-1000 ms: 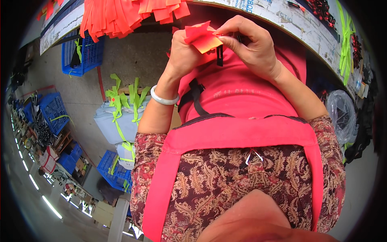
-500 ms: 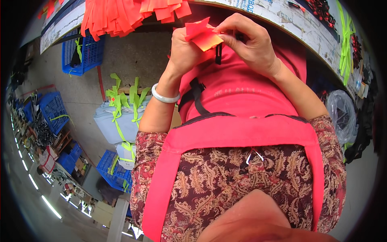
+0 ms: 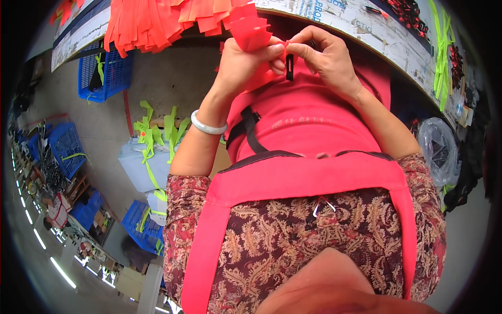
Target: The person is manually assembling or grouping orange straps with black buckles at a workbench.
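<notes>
My left hand [image 3: 241, 68] is closed round a bunch of red-orange fabric strips [image 3: 250, 32] whose ends fan out above the fist. Its thumb and finger meet the fingertips of my right hand [image 3: 332, 65] over a thin bit of red strip [image 3: 285, 49]. That right hand is pinched on this strip. Just below the fingertips hangs a small black slotted piece [image 3: 289, 69], perhaps a clip or buckle; how it joins the strip is too small to tell. A pale bangle [image 3: 209, 124] circles my left wrist.
A worktable [image 3: 350, 29] runs along the far side, with a pile of red-orange strips [image 3: 141, 23] over its left edge. Yellow-green strips [image 3: 443, 57] lie at its right. Blue crates [image 3: 116, 73] and a grey-blue bundle [image 3: 137, 166] stand to the left; a clear plastic bag [image 3: 438, 146] is at right.
The bunch in my left hand has tilted away, toward the table. My fingertips now meet on a thin red strip, and the black piece shows more fully below them.
</notes>
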Action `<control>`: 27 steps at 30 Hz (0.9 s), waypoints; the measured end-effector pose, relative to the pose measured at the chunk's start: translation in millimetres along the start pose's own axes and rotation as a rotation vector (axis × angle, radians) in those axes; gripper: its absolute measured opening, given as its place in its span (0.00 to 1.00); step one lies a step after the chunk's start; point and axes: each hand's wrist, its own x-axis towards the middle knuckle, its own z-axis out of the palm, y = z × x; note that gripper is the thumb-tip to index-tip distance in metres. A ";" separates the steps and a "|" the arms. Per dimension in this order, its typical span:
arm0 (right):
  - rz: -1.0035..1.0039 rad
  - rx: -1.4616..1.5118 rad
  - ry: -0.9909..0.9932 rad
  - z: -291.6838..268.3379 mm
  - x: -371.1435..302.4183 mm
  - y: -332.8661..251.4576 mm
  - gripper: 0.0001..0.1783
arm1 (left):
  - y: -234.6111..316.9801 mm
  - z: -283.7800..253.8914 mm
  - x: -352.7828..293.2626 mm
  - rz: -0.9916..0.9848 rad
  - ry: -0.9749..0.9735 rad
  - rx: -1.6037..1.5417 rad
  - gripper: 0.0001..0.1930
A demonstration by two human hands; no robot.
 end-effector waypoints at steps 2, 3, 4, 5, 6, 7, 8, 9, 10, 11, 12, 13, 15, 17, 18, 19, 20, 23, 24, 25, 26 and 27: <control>0.020 0.018 0.035 -9.9 0.7 7.6 0.10 | -16.3 9.1 10.3 -0.165 -0.004 -0.147 0.10; 0.035 0.046 0.064 -15.2 2.4 13.1 0.10 | -27.5 12.7 18.3 -0.197 -0.055 -0.261 0.11; 0.030 0.038 0.078 -21.6 5.6 21.1 0.10 | -38.5 16.0 27.0 -0.226 -0.106 -0.375 0.11; 0.042 0.029 0.090 -29.6 9.3 25.5 0.11 | -50.2 22.2 37.6 -0.253 -0.160 -0.552 0.11; 0.059 0.024 0.108 -35.2 11.6 27.1 0.12 | -51.2 36.5 45.5 -0.307 -0.073 -0.584 0.09; 0.064 0.019 0.111 -40.4 15.3 27.6 0.12 | -56.9 41.1 52.8 -0.356 -0.081 -0.671 0.09; 0.054 -0.120 0.151 -46.0 19.5 26.6 0.13 | -60.9 43.1 60.4 -0.406 -0.088 -0.757 0.08; 0.045 -0.258 0.192 -50.5 22.3 26.1 0.14 | -64.2 43.4 68.5 -0.412 -0.092 -0.761 0.08; 0.050 -0.260 0.195 -52.7 25.6 29.1 0.14 | -67.1 42.9 76.3 -0.444 -0.128 -0.853 0.08; -0.036 -0.387 0.251 -53.0 29.3 32.7 0.12 | -71.3 42.7 80.4 -0.476 -0.162 -0.945 0.08; -0.123 -0.512 0.309 -52.1 32.8 34.7 0.11 | -73.0 43.1 82.8 -0.482 -0.164 -0.945 0.08; -0.132 -0.469 0.317 -50.0 32.9 35.6 0.10 | -74.6 43.3 84.8 -0.506 -0.177 -0.995 0.08; -0.113 -0.534 0.320 -51.3 32.5 34.4 0.10 | -75.0 45.8 88.0 -0.532 -0.188 -1.046 0.09; -0.096 -0.598 0.322 -49.5 33.4 32.6 0.10 | -72.6 51.4 90.1 -0.532 -0.086 -1.018 0.07; -0.073 -0.530 0.336 -43.4 32.2 30.2 0.10 | -77.0 50.0 92.5 -0.532 -0.084 -1.020 0.07; -0.052 -0.461 0.351 -37.8 32.4 28.1 0.10 | -80.2 48.2 96.7 -0.484 -0.100 -1.011 0.07; -0.053 -0.461 0.349 -32.8 34.8 25.2 0.10 | -83.7 46.9 98.8 -0.435 -0.118 -1.000 0.07; -0.052 -0.445 0.350 -40.4 36.0 26.0 0.20 | -76.8 51.1 93.4 -0.458 -0.064 -0.972 0.07; -0.063 -0.443 0.362 -44.6 38.4 26.5 0.20 | -68.8 51.7 95.3 -0.465 -0.079 -1.002 0.07; -0.120 -0.414 0.348 -46.6 39.4 28.0 0.16 | -63.5 54.0 90.7 -0.461 -0.013 -0.941 0.07; -0.178 -0.385 0.334 -48.7 38.9 29.9 0.12 | -58.5 56.2 84.3 -0.453 -0.025 -0.928 0.07; -0.223 -0.365 0.320 -54.1 36.4 35.0 0.13 | -51.5 57.5 76.0 -0.273 0.024 -0.662 0.07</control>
